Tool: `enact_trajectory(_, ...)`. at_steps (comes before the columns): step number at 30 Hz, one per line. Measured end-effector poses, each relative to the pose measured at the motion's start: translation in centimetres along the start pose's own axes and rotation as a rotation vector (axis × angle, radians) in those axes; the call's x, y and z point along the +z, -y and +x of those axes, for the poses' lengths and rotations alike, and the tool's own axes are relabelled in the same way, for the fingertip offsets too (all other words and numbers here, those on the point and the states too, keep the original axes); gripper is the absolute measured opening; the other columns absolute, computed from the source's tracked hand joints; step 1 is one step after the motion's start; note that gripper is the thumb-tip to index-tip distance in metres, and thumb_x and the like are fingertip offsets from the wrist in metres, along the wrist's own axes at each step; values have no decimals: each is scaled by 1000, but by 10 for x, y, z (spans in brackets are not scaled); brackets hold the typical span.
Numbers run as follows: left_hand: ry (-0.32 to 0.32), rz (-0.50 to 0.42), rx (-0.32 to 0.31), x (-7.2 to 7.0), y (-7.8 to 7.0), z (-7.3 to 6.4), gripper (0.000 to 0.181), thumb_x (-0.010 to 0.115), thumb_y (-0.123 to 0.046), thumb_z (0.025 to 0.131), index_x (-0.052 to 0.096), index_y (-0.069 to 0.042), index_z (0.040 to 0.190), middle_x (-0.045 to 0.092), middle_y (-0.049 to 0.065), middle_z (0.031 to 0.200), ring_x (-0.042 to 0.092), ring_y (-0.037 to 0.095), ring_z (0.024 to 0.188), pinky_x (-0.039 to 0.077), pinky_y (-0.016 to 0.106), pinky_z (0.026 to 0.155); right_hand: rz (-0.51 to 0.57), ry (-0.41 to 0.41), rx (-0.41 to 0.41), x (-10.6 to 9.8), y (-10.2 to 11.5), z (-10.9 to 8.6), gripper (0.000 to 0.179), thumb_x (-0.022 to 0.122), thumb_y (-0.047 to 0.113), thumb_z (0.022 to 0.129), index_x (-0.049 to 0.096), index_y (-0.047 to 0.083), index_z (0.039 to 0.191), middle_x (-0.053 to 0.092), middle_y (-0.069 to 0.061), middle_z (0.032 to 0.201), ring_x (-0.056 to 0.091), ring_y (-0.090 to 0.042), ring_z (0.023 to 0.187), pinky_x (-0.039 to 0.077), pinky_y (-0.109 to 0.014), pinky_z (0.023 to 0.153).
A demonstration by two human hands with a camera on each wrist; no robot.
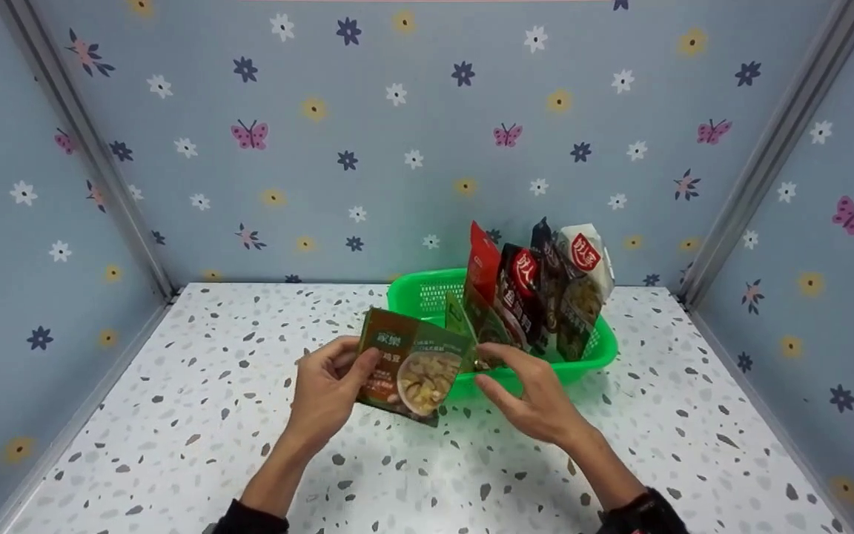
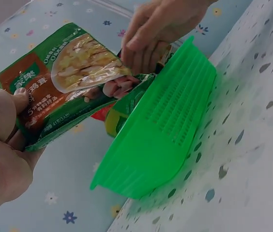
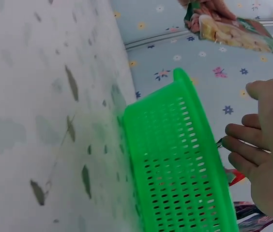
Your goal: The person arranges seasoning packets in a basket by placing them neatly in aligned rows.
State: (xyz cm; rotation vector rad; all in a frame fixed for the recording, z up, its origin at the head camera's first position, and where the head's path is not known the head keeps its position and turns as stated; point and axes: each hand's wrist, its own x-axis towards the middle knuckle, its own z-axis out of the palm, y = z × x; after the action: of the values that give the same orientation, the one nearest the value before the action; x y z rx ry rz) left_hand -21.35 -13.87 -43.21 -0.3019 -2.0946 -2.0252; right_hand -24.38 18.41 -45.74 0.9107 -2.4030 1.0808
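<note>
My left hand [image 1: 327, 386] pinches a green and brown soup packet [image 1: 427, 378] by its left edge, thumb on the printed front, which shows a bowl of food. The packet is tilted in front of the left end of a green plastic basket [image 1: 583, 368]. My right hand [image 1: 538, 397] is over the basket's near rim, fingers extended and thumb apart. The right wrist view shows its fingers [image 3: 245, 137] loosely straight, with nothing in the palm. Beside its fingertips, a thin green packet [image 1: 458, 319] leans inside the basket.
Several pouches stand in the basket: a red one [image 1: 482, 263], a black one with a red logo [image 1: 520, 289], and a white-topped one [image 1: 583, 289] at the right. The basket sits on a speckled white table [image 1: 249, 356], before a flower-patterned wall [image 1: 368, 119] with side panels.
</note>
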Motion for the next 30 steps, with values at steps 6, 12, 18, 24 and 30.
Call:
enact_trajectory(6,27,-70,1,29,-2,-3,23,74,-16,110,78,-2,128,87,18,118,86,23,100,73,37,85,249,46,80,-17,31,3,49,70,17,111,63,12,159,75,-10,151,76,-29,136,65,-50,114)
enact_trajectory(12,79,-78,29,51,-1,-6,26,76,-20,109,78,-1,127,86,20,117,86,21,99,73,35,84,409,118,161,-27,43,3,33,71,15,111,74,4,142,82,-18,124,80,-13,100,69,-28,84)
enact_trajectory(18,115,-51,40,62,3,-8,25,77,-22,109,80,-4,125,87,17,116,86,19,99,72,34,84,415,132,156,-29,42,2,19,67,14,114,81,3,106,67,-2,77,56,-2,67,50,-21,60)
enact_trajectory(24,130,-65,27,67,8,-9,24,77,-22,109,80,-4,125,87,17,114,86,18,97,73,35,83,404,132,136,-29,40,2,28,68,12,113,76,3,88,44,9,66,39,1,57,37,-19,54)
enact_trajectory(30,145,-72,9,68,10,-7,27,76,-24,109,79,-2,126,87,19,115,86,19,96,73,35,82,388,145,136,-31,38,2,29,66,13,114,78,5,88,45,9,66,43,0,60,40,-21,58)
